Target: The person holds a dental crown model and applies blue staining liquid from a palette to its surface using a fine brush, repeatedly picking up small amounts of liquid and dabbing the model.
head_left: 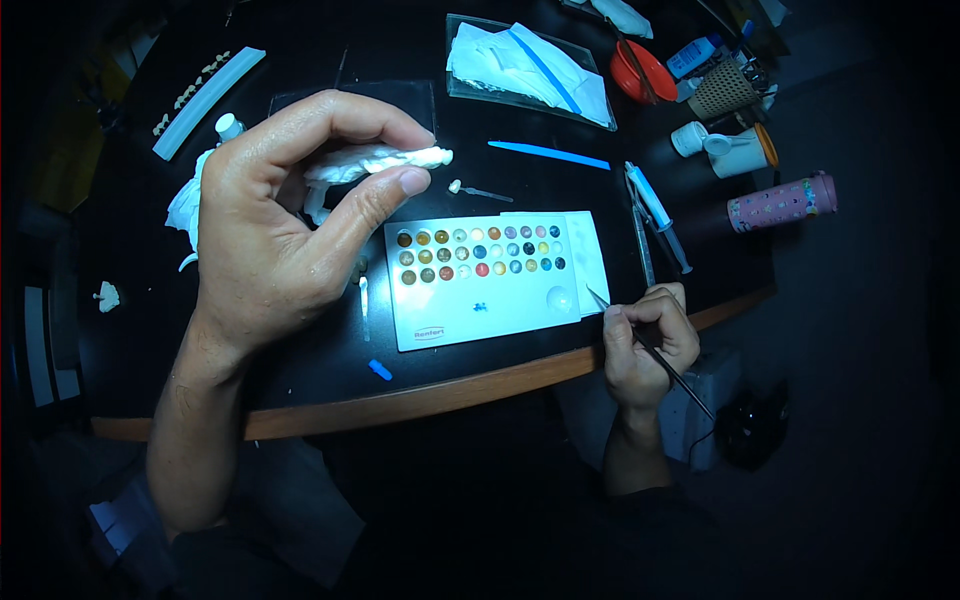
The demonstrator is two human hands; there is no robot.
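1. The left hand [275,215], left of centre in the frame, closes its grip on a crumpled white tissue-like wad [380,161]; its long axis runs nearly level, narrow end pointing right.
2. The right hand [645,345], lower right, pinches a slim, dark brush-like tool [690,393] slanting from its upper-left pointed tip to its lower-right end.
3. Mid-frame, a white rectangular palette with coloured round wells [520,312] lies on the dark surface [310,365], long axis nearly level.
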